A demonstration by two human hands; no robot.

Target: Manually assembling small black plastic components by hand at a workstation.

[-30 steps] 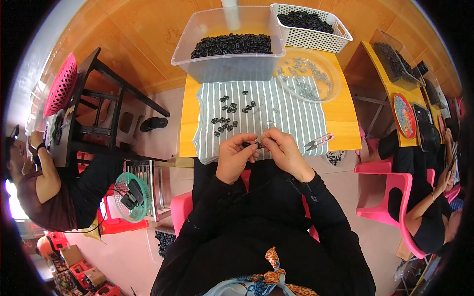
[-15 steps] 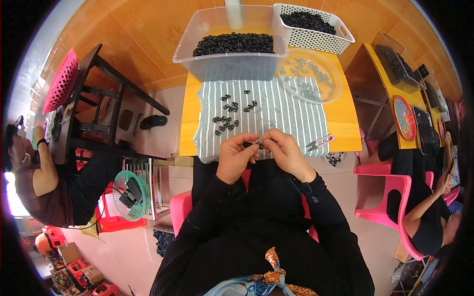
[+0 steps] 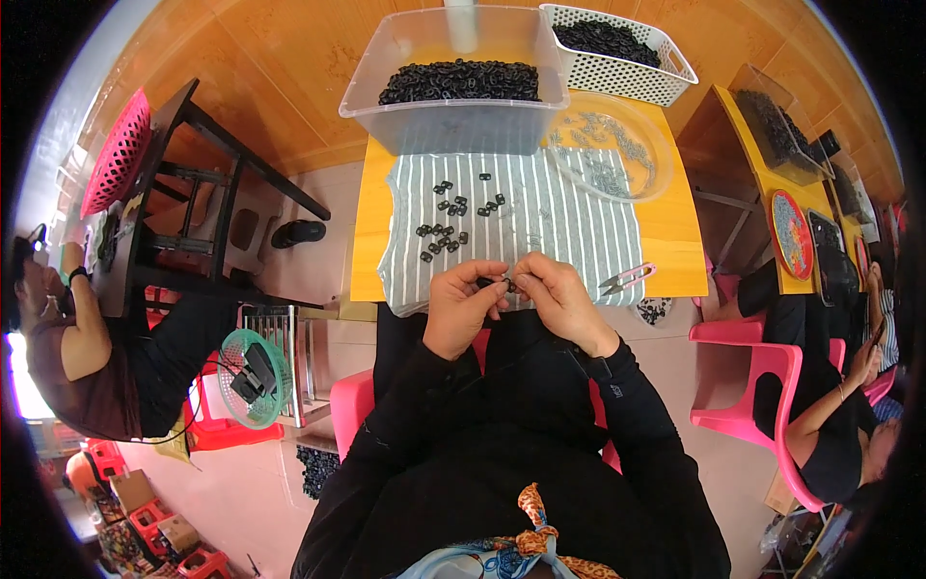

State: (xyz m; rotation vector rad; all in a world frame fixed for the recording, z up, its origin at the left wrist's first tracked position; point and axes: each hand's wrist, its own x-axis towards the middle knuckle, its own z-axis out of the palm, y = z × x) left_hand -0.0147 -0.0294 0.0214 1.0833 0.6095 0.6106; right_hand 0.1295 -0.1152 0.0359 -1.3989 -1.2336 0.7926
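Over the near edge of the striped cloth, my left hand (image 3: 461, 307) is closed, pinching a small black part (image 3: 486, 283) between thumb and fingers. Close against it, my right hand (image 3: 562, 301) is closed too, its thumb and forefinger pressed together at the part's right end. Whatever those right fingertips pinch is too small to make out. Several loose black pieces with holes (image 3: 444, 236) are scattered on the grey-and-white striped cloth (image 3: 569, 227), left of centre. A pair of thread snips (image 3: 629, 279) with pink handles lies to the right of my right hand.
At the table's back stand a clear bin (image 3: 453, 130) and a white perforated basket (image 3: 632, 79), both holding black pieces. A round clear tray (image 3: 659, 179) holds small metal bits. People sit at tables on both sides. A green basket (image 3: 283, 376) stands low on the left.
Both hands keep the same pinch, with hardly any finger movement. The whole view has shifted very slightly.
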